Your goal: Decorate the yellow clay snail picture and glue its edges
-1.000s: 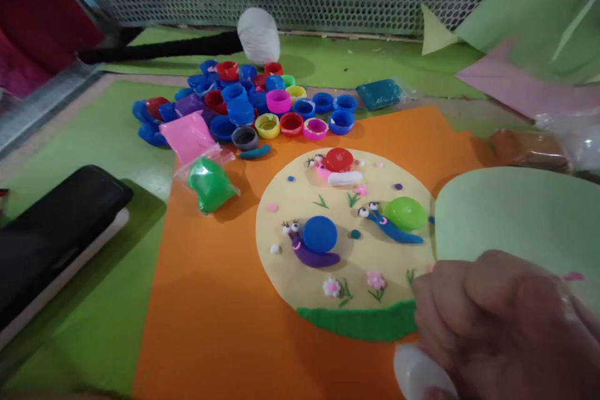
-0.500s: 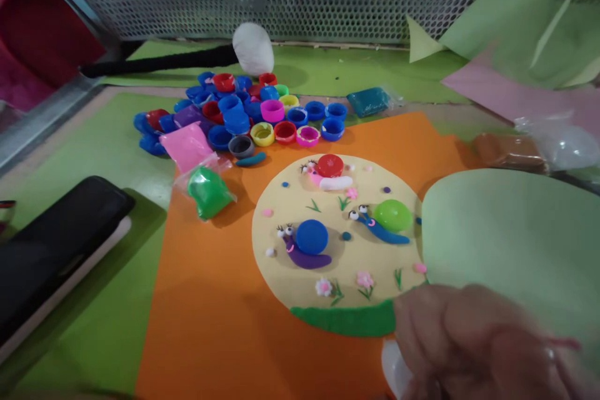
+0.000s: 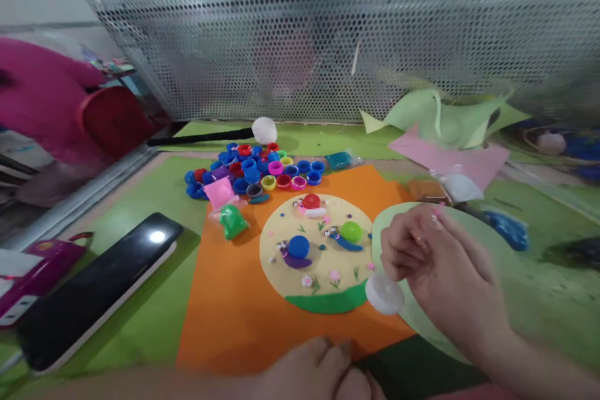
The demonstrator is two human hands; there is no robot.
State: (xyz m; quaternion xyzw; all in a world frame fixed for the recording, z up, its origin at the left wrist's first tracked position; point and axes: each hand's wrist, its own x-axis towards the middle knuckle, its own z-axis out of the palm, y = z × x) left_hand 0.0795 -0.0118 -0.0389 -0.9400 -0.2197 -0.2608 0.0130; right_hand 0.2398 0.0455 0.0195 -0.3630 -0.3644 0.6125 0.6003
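My right hand [image 3: 429,262] is closed in a pinch above the pale green sheet [image 3: 391,219], a tiny pink piece of clay [image 3: 440,205] showing at its fingertips. Just below its fingers is a white round cap [image 3: 384,295]; whether they touch it I cannot tell. Low in view, my left hand [image 3: 323,372] is loosely curled at the front of the orange sheet [image 3: 234,319], slightly blurred, and anything inside it is hidden. Between them lies a cream disc [image 3: 276,272] with a green clay strip [image 3: 328,301], clay flowers and three clay snails with blue [image 3: 299,247], green [image 3: 351,232] and red [image 3: 311,201] shells.
Many coloured caps [image 3: 252,174] are heaped behind the disc, beside pink [image 3: 219,192] and green [image 3: 233,221] clay packets. A black phone [image 3: 98,294] lies at left. Brown [image 3: 427,190] and blue [image 3: 506,229] packets lie at right. A perforated metal panel [image 3: 300,37] stands behind.
The view has tilted up and drawn back, showing more of the panel and table. My right hand has risen, the pink piece now at its fingertips; my left hand has come into view.
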